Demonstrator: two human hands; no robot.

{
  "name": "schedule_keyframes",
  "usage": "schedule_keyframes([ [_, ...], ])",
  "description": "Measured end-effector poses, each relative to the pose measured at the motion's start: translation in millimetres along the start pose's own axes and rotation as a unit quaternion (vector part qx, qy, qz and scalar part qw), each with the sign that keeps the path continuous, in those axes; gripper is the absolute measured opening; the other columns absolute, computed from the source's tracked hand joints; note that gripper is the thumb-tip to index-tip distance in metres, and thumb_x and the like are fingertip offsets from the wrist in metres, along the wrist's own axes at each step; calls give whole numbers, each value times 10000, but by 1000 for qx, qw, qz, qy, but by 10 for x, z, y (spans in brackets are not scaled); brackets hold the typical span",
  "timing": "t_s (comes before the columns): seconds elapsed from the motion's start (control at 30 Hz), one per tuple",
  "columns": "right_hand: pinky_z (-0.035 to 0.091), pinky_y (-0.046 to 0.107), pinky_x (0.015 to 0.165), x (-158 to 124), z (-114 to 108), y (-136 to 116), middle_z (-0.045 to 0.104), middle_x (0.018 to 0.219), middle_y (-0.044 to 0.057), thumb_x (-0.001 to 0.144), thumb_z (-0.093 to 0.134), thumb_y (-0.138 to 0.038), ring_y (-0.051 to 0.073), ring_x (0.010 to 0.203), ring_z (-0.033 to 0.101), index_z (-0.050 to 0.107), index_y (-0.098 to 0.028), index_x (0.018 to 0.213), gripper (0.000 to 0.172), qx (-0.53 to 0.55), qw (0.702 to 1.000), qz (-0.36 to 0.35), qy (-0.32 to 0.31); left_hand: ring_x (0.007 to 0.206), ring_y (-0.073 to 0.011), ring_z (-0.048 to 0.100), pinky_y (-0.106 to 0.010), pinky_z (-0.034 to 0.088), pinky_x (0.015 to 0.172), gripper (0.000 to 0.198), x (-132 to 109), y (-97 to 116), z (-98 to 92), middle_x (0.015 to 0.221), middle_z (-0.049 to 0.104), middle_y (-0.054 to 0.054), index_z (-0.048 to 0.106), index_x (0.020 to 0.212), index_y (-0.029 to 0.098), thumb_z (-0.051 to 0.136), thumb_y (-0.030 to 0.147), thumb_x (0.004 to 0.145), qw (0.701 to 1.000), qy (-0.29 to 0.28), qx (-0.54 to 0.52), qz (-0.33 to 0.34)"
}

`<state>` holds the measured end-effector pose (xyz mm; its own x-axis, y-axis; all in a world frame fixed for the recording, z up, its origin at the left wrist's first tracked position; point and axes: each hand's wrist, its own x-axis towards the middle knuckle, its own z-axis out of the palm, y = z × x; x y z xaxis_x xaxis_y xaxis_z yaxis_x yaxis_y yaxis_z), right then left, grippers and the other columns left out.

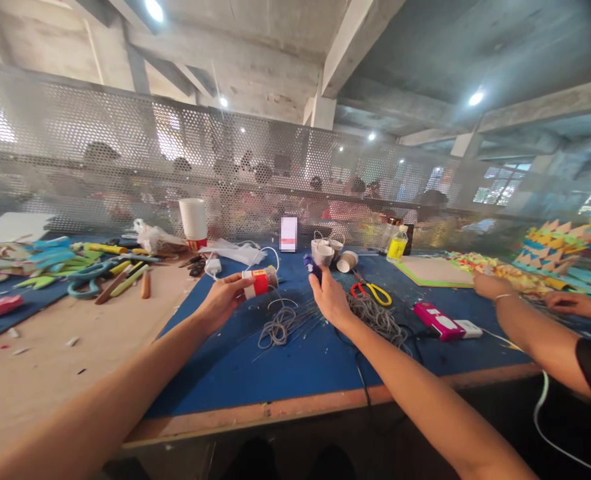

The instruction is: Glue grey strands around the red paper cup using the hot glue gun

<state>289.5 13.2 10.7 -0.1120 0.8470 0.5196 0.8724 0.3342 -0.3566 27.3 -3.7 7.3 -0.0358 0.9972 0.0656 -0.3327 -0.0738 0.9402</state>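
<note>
My left hand [230, 295] is closed around a red and white paper cup [258, 283], tilted on its side. Grey cord appears to cover its far end. My right hand [329, 295] grips a dark blue tool [313, 268] that looks like a glue gun; my fingers hide much of it. Under and beside my right wrist lies a heap of grey cord [378, 320]. Between my hands is a smaller loose coil of cord [278, 328]. Just beyond my right hand stand cord-wrapped cups [324, 251], and another cup [346, 261] lies on its side.
Yellow-and-red-handled scissors [375, 293] and a magenta box [439, 321] lie to the right. A phone [288, 235] stands at the back. Stacked paper cups [193, 223], blue-handled scissors [92, 279] and a yellow bottle [398, 245] are around. Another person's hand [495, 285] works at right.
</note>
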Motion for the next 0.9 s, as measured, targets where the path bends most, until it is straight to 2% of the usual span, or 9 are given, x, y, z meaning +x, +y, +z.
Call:
schedule_keyframes([
  [0.07,441,380,938,-2,42,39,625,1328,182,1051,357,-330,281,1191,610,453,-124,1407,422,-60,998,-9,-4,761,-181,694,-258,561,715,278,-8,1,5,933,784,-98,783,902,151,874,240,655,1000,-6,-3,-1],
  [0.27,411,449,928,-13,166,134,612,1235,214,1036,364,-250,308,1102,585,463,-97,1411,417,-184,981,-32,-44,725,-181,697,-263,575,689,290,-62,25,53,921,786,-109,784,944,141,863,238,683,1000,-27,-9,-7],
  [0.43,408,433,926,-15,269,196,606,1230,187,1020,419,-240,304,1114,559,473,-129,1428,427,-204,975,-26,-87,776,-167,711,-239,573,727,296,-97,17,81,981,783,-116,766,978,116,845,251,726,998,-65,-8,-6],
  [0.57,410,435,913,-25,227,167,624,1187,169,1003,479,-262,311,1110,550,557,-150,1357,379,-191,978,-55,-63,831,-180,721,-263,576,767,324,-109,11,101,1063,776,-127,750,1025,114,834,260,748,997,-75,-6,-7],
  [0.63,404,438,938,-23,169,107,640,1176,153,1013,475,-285,303,1127,550,597,-171,1305,336,-146,985,-82,-31,842,-187,725,-278,576,787,333,-113,17,116,1064,777,-129,748,1036,112,833,260,750,997,-76,-4,-6],
  [0.7,407,408,964,-21,111,24,669,1155,120,1036,438,-308,268,1127,575,639,-195,1214,292,-45,993,-107,-18,836,-190,729,-284,575,797,321,-121,27,132,1025,785,-119,751,1018,116,840,252,741,997,-72,-4,-4],
  [0.77,440,344,940,-31,71,-68,710,1078,81,1054,394,-349,217,1059,632,662,-204,1089,306,109,987,-104,-56,816,-191,732,-289,577,798,302,-131,36,143,980,792,-105,756,995,124,848,240,731,997,-72,-8,-1],
  [0.83,481,312,887,-56,55,-155,738,1023,56,1044,401,-445,195,989,682,638,-210,1066,335,267,952,-68,-133,810,-193,735,-294,578,804,291,-140,39,146,974,795,-103,758,993,131,846,232,735,997,-80,-15,-1],
  [0.9,493,318,921,-92,59,-226,749,1070,59,982,517,-509,202,1041,693,596,-207,1109,338,389,897,-36,-206,816,-193,738,-289,576,812,287,-142,36,139,987,797,-106,761,998,132,843,228,741,996,-84,-20,2],
])
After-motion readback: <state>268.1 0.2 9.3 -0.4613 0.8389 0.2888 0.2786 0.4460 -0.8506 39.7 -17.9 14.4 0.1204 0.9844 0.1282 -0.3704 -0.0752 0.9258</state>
